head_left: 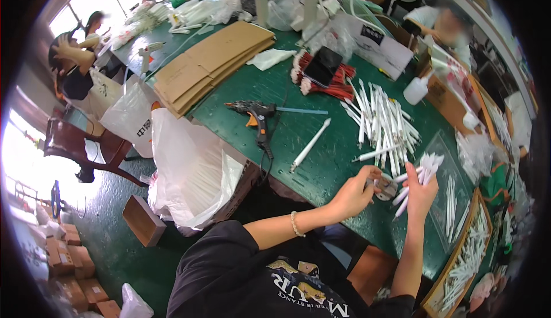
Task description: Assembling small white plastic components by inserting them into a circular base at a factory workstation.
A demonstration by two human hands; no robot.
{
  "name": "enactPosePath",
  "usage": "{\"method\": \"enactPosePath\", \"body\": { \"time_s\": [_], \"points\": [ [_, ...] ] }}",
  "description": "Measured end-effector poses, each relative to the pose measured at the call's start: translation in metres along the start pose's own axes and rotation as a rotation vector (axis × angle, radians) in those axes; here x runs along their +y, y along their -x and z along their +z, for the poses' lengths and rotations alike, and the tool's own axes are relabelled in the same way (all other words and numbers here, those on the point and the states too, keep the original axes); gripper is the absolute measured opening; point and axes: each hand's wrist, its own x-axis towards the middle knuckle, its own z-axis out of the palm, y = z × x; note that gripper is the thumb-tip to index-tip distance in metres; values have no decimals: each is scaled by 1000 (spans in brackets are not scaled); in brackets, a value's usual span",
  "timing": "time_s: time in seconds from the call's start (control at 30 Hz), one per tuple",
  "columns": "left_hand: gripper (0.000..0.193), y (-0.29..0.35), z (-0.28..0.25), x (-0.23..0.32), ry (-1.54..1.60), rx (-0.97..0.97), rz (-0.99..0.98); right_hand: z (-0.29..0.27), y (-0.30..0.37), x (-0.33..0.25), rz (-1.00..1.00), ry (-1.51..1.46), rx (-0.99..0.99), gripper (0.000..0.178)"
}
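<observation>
White sticks (414, 175) bunch in right fingers (423, 189); left fingers (363, 187) pinch a tape roll (385, 187).

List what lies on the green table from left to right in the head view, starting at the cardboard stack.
Cardboard stack → glue gun → lone white tube → left hand → pile of white tubes → right hand holding a bunch of tubes.

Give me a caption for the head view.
Right hand grips white plastic sticks; left hand holds small tape roll over green table.
</observation>
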Motion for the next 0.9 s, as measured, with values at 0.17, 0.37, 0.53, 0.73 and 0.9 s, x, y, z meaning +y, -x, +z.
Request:
{"method": "enactPosePath", "body": {
  "time_s": [0.17, 0.37, 0.53, 0.73, 0.9],
  "points": [
    [34, -5, 1, -3, 93, 48, 3, -1, -1, -3, -24, 13, -2, 21],
    [33, -9, -2, -1, 94, 33, -39, 2, -8, 12, -106, 101, -31, 24],
    [32, -8, 2, 0, 85, 9, -64, -1, -4, 5, -77, 79, -42, 28],
    [33, -7, 1, -1, 81, 10, -67, 1, -2, 0, -95, 110, -43, 31],
    [33, -7, 2, -1, 49, 9, -50, 0, -4, -3, -80, 94, -46, 32]
  ]
}}
